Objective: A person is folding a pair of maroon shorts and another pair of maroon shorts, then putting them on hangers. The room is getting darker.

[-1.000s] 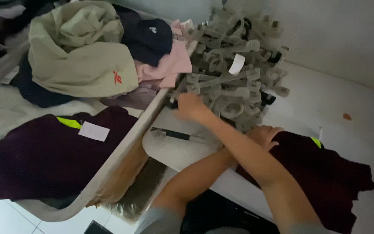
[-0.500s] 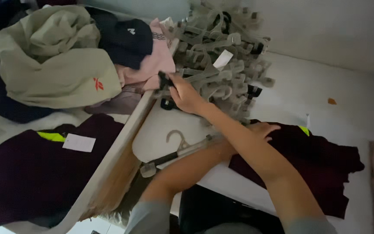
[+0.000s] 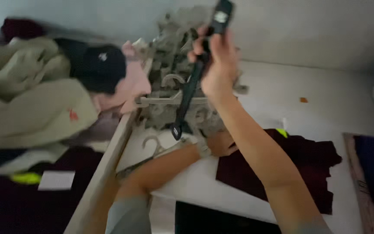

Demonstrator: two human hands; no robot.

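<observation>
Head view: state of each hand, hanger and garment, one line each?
Right hand: raised, gripping the black hanger.
Black hanger: lifted, hanging tilted.
Left hand: resting at the dark maroon garment's edge.
Dark maroon garment: spread flat on the white table.
Grey hangers: heaped, tangled.
Clothes pile: crumpled, stacked.

Clothing stockroom, heaped garments (image 3: 35, 104), tagged clothes, pile of grey hangers (image 3: 174, 69)

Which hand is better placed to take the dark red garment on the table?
Left, probably. The left hand lies at the edge of the dark red garment; the right hand is raised, holding a black hanger.
</observation>
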